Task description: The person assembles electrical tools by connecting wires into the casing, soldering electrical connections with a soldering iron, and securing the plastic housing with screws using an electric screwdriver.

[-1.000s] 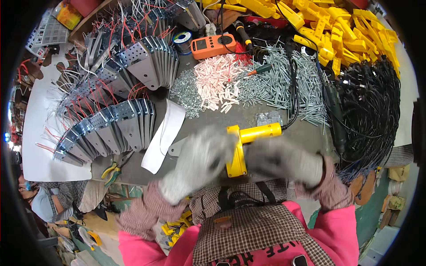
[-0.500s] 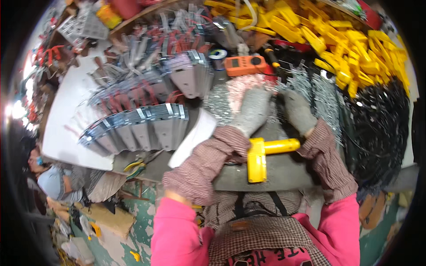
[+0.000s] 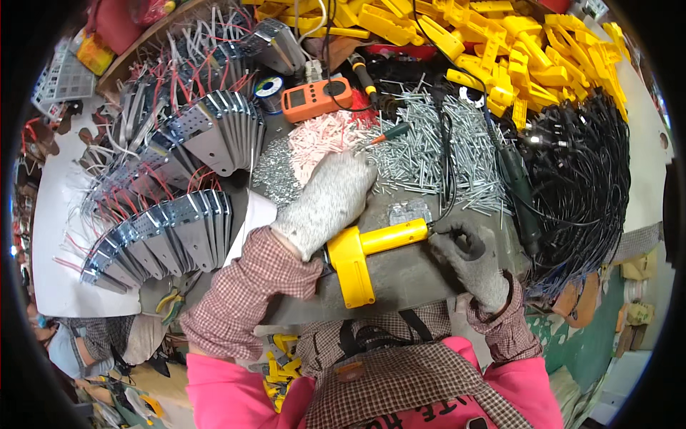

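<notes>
My left hand [image 3: 329, 196], in a grey knit glove, reaches to the edge of a pile of small pale-pink pieces [image 3: 321, 136]. Its fingers are curled, and their tips are hidden. Just beyond them lies a slim tool with a green handle [image 3: 394, 131]. A yellow gun-shaped plastic casing [image 3: 351, 268] rests on the table between my forearms, its handle pointing right. My right hand [image 3: 471, 261], also gloved, has its fingers curled round beside the handle's end. A black cord [image 3: 453, 193] runs down to that end; whether the fingers grip it is unclear.
Loose silver screws [image 3: 457, 143] are heaped beyond the casing. Yellow casings [image 3: 529, 57] and black cords [image 3: 579, 164] pile up at right. Grey metal plates with wires [image 3: 161, 232] stand at left. An orange meter [image 3: 316, 100], a solder spool [image 3: 269, 91] and a dark power screwdriver [image 3: 520, 193] are nearby.
My right hand has come down from the screw pile to the end of the casing's handle. My left hand remains by the pink pieces. The whole view has shifted.
</notes>
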`<act>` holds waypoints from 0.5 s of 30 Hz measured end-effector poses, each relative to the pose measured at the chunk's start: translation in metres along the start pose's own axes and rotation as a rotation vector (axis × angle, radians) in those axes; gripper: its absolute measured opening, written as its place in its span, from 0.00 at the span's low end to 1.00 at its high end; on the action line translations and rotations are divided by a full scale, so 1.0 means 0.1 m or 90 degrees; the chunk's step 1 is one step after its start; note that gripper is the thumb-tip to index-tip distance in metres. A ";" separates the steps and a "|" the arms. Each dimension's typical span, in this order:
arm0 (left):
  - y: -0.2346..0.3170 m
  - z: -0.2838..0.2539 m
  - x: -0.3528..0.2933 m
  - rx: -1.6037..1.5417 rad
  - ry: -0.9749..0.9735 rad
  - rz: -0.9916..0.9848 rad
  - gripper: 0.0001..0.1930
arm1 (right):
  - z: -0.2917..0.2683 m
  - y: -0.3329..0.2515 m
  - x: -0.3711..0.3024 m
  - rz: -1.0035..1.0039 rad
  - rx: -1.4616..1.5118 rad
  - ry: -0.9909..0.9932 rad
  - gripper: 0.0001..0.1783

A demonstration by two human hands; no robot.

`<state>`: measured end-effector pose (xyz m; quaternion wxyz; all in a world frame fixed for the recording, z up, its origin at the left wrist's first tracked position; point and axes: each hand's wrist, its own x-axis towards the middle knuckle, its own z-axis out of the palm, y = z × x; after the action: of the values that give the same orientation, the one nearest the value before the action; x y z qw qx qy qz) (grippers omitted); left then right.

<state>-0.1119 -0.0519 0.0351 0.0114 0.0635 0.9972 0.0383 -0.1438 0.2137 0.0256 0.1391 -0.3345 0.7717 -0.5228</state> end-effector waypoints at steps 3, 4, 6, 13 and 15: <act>-0.01 0.14 -0.03 -0.024 -0.003 0.019 0.10 | 0.11 0.02 0.03 -0.149 -0.045 -0.010 0.08; -0.02 0.15 -0.02 0.006 0.021 0.041 0.12 | 0.16 0.04 0.09 -0.214 -0.083 -0.006 0.09; 0.01 0.17 0.03 -0.010 0.019 0.072 0.12 | 0.23 0.13 0.11 -0.223 -0.127 -0.003 0.09; 0.00 0.24 0.00 -0.058 -0.028 0.148 0.13 | 0.23 0.21 0.16 -0.253 -0.218 -0.026 0.10; 0.00 0.23 -0.07 -0.075 0.039 0.132 0.14 | 0.24 0.27 0.16 -0.261 -0.201 -0.028 0.10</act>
<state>-0.1045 -0.0507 0.0126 -0.0196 0.1645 0.9811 0.0996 -0.1519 0.1918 -0.0066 -0.0066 -0.5127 0.7567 -0.4055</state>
